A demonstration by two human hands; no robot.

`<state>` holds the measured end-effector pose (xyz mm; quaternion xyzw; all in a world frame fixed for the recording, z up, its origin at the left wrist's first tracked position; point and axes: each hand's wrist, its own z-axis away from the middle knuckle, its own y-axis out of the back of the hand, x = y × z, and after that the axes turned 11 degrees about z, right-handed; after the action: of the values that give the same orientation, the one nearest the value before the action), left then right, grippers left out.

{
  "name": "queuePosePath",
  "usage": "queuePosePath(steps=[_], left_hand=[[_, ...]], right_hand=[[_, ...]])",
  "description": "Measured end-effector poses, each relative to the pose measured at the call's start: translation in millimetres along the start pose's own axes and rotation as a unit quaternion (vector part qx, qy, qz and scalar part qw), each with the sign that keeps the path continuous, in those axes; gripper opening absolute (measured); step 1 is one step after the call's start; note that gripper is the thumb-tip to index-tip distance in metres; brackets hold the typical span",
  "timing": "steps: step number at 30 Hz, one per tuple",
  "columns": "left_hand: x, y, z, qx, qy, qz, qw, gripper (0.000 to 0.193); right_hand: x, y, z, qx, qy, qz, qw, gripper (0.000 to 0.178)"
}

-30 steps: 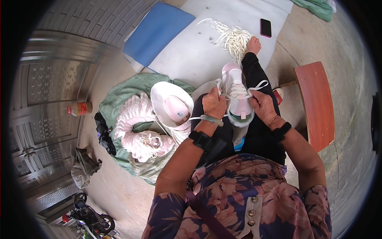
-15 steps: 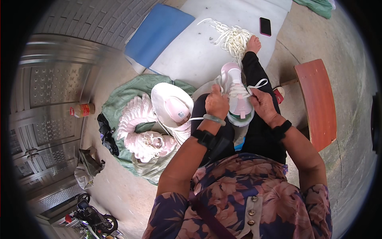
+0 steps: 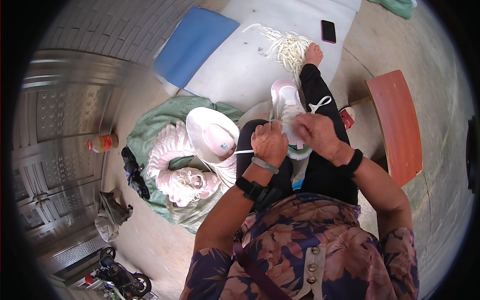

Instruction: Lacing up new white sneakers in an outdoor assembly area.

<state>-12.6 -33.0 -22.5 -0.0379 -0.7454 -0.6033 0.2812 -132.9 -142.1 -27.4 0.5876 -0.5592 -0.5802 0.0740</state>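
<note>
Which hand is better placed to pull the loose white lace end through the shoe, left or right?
Probably the right hand: it lies on the white shoe, close to the loose lace end. The left hand is at the shoe's near side, already pinching a lace strand.

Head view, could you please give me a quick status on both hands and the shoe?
Left hand and right hand both on the white-and-pink shoe in the lap. White lace pulled taut leftward. Nothing obstructing.
</note>
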Motion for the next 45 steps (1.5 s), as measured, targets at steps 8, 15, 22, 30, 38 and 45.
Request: queuePosePath(steps=[8,15,22,30,38,45], left_hand=[[-1,-13,3,0.012,0.029,-0.067,0.997,0.018],[0,-15,1,-0.011,0.037,-0.004,0.999,0.015],[0,-2,2,0.0,0.056,0.051,0.997,0.019],[-3,-3,-2,0.009,0.056,0.1,0.993,0.027],[-4,-14,-3,-0.027,0.113,0.086,0.99,0.038],[-12,-12,4,-0.047,0.125,0.149,0.98,0.045]], right_hand=[[-10,-32,-1,-0.074,-0.035,0.04,0.996,0.004],[-8,-31,0,-0.089,-0.052,0.059,0.993,0.01],[-6,-36,3,-0.105,-0.042,0.082,0.99,0.01],[-5,-33,-7,-0.093,-0.007,0.041,0.995,0.009],[-10,1,1,-0.198,0.031,0.101,0.975,0.012],[73,126,109,-0.222,-0.094,0.132,0.962,0.016]])
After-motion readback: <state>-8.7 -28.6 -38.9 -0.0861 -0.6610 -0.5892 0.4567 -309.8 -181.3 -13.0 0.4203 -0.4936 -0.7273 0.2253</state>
